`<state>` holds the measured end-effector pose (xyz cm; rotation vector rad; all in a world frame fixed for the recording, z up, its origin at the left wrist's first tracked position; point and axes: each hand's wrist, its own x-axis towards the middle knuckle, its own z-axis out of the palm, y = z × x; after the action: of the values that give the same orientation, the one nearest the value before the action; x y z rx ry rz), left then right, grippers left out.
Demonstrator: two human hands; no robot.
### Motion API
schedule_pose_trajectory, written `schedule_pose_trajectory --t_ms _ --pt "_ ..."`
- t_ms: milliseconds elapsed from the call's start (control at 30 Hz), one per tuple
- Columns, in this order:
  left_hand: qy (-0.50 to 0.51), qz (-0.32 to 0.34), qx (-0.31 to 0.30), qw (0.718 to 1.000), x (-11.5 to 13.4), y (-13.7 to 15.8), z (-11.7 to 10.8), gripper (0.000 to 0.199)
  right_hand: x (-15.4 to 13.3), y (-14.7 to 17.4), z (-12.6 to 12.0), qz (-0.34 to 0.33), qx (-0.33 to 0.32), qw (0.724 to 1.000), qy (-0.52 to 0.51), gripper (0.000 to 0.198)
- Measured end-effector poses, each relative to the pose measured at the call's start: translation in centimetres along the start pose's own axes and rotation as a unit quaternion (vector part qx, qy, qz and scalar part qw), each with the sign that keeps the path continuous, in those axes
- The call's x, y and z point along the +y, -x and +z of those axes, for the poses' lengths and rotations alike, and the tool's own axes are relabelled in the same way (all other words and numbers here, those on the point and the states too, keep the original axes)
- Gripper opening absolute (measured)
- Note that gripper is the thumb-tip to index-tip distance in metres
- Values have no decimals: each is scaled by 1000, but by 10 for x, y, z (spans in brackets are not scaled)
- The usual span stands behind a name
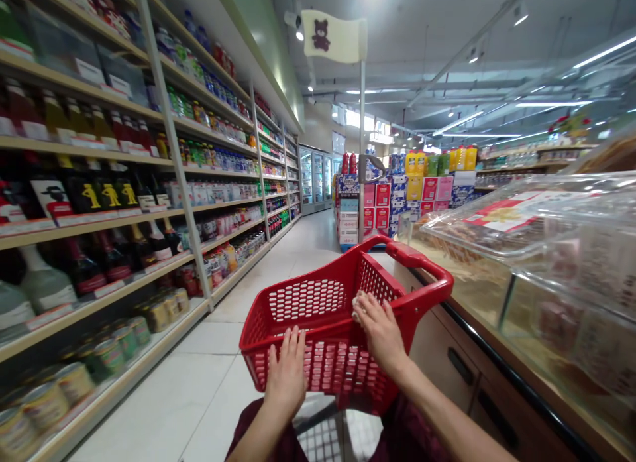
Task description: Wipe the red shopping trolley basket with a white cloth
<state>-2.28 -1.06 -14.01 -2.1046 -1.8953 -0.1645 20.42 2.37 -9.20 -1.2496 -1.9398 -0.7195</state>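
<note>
In front of me stands a red plastic shopping cart (318, 319) with perforated basket walls and a handle loop at its right end. My left hand (287, 369) lies on the near side of the basket, fingers stretched out flat toward the rim, holding nothing. My right hand (380, 326) is bent over the near rim farther right, its fingers closed on a crumpled whitish cloth (358, 305). Part of the cloth is hidden under the fingers. The visible inside of the basket shows only its red walls.
Shelves of bottles and cans (109, 203) line the left side. At the right is a counter (462, 336) with clear-lidded food packages (527, 213). Ahead, boxed drinks (377, 207) are stacked beside a signpost (362, 117). Pale floor tiles (209, 362) run along the aisle.
</note>
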Motion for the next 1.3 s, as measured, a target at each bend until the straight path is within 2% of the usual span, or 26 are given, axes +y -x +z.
schedule_pose_trajectory --t_ms 67,133,300,367,533,600,767,833,1033,1100,1233,1300 --pt "7 -2 1 1000 2 0 -1 74 21 0 -9 45 18 999 17 38" --pt "15 -7 -6 1000 4 0 -2 75 27 0 -12 63 27 997 24 37" --pt "8 -1 -11 1000 4 1 -4 76 -21 2 6 -30 -9 999 -7 37" --pt "3 2 -6 1000 2 2 -3 76 -27 1 8 -40 -18 999 -14 37" --pt "10 -3 -10 1000 5 2 -5 75 23 -3 -13 65 15 997 27 39" --pt "14 -7 -14 1000 7 2 -7 74 29 -3 -15 77 20 996 34 39" --pt "10 -5 -15 1000 7 3 -8 72 -18 -1 6 -3 -28 999 -15 39" --pt "6 -4 -13 1000 5 3 -9 71 -23 -1 7 -15 -33 999 -23 38" --pt "11 -10 -22 1000 7 3 -12 73 20 -4 -13 81 24 996 22 37" --pt "12 -12 -20 1000 9 3 -13 73 10 -3 -8 60 13 998 13 36" --pt "6 -2 -20 1000 7 4 -13 72 -29 -2 9 -20 -25 999 -23 36" --pt "3 -1 -20 1000 5 4 -13 72 -27 -2 8 -20 -21 999 -24 36"
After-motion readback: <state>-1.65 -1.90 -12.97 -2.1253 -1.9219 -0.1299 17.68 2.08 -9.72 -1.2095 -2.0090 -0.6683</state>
